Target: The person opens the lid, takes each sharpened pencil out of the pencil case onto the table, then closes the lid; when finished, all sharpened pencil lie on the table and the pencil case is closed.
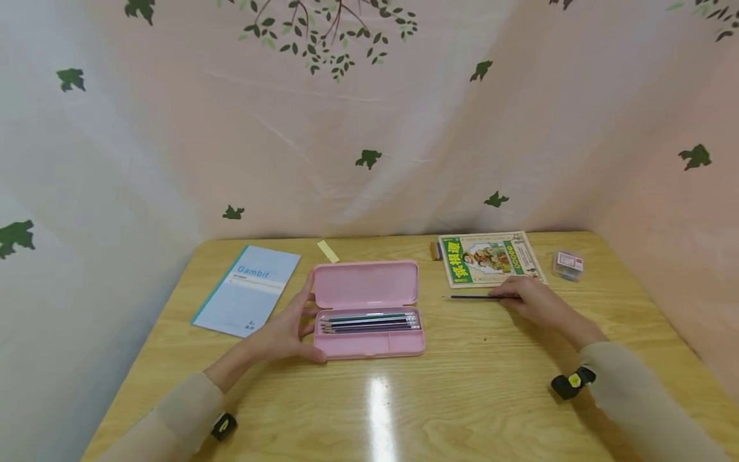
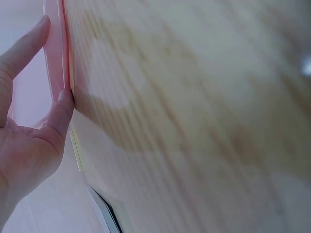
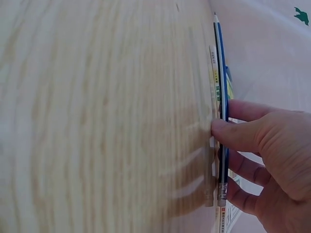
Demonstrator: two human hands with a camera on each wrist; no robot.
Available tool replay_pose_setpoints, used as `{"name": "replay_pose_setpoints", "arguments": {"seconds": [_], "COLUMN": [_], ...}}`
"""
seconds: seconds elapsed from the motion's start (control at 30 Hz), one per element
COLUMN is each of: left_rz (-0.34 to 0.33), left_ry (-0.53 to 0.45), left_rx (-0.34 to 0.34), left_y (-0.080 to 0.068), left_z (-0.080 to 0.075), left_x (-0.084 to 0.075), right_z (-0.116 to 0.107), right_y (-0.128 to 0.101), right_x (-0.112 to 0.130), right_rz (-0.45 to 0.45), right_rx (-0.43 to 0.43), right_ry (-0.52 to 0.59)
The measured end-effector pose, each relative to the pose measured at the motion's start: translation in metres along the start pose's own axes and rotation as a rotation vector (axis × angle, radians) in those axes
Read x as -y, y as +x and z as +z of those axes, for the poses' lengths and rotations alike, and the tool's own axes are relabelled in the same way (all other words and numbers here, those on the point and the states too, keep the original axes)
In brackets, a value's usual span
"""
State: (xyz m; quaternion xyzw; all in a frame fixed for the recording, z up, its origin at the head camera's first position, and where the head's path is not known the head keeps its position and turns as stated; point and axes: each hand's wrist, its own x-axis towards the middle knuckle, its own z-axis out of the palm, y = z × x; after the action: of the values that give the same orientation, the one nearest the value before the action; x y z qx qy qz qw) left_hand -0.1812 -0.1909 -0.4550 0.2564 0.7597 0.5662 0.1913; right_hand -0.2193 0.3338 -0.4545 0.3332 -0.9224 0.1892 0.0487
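An open pink pencil case (image 1: 367, 309) is seen at the centre of the head view, on the wooden worktop (image 1: 462, 398), its lid folded back toward the top of the frame. In its tray about 4 pencils (image 1: 369, 321) are laid side by side; the exact count cannot be told for sure at this size. So part of the packing is judged done. 1 more pencil (image 1: 476, 297) is still out on the worktop, to the right of centre, just below a picture book (image 1: 489, 258), and its move into the case is judged to be what is left, along with the closing of the lid.

The left hand (image 1: 288, 328) is set against the left end of the case, with fingers fairly straight and the thumb pressed on the case edge, as the left wrist view shows; nothing is enclosed, so the grip is released and only steadying. The right hand (image 1: 534, 300) is laid on the loose pencil's right end. In the right wrist view the pencil (image 3: 222, 121) is pinched between thumb and fingers near its eraser end while it lies flat, so this grip is grasping the pencil.

Counted otherwise: 1 blue notebook (image 1: 248, 289) at centre left, 1 yellow slip (image 1: 328, 251) above the case, 1 small brown block (image 1: 435, 250) beside the book, and 1 small clear box (image 1: 568, 265) at the right.
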Motion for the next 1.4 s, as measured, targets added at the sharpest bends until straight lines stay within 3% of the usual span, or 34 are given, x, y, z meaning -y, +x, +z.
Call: {"name": "replay_pose_setpoints", "arguments": {"seconds": [0.27, 0.37, 0.57, 0.87, 1.2, 1.4], "left_rz": [0.023, 0.027, 0.021, 0.031, 0.035, 0.01], "left_ry": [-0.039, -0.014, 0.075, -0.016, -0.004, 0.054], "left_rx": [0.037, 0.02, -0.004, 0.023, 0.014, -0.003], "left_y": [-0.001, -0.001, 0.004, 0.0, -0.001, -0.003], "left_z": [0.005, 0.001, -0.003, -0.001, -0.003, -0.003], "left_x": [0.004, 0.001, -0.004, -0.001, 0.001, 0.0], "right_z": [0.0, -0.001, -0.006, 0.0, 0.001, 0.001], "right_y": [-0.008, -0.004, 0.0, -0.002, 0.002, 0.002], "right_x": [0.001, 0.002, 0.0, 0.002, 0.002, 0.003], "right_rz": [0.047, 0.057, 0.05, 0.043, 0.023, 0.02], "right_rx": [0.024, 0.026, 0.022, 0.016, 0.013, 0.01], "right_ry": [-0.032, -0.02, -0.019, -0.013, -0.004, -0.006]}}
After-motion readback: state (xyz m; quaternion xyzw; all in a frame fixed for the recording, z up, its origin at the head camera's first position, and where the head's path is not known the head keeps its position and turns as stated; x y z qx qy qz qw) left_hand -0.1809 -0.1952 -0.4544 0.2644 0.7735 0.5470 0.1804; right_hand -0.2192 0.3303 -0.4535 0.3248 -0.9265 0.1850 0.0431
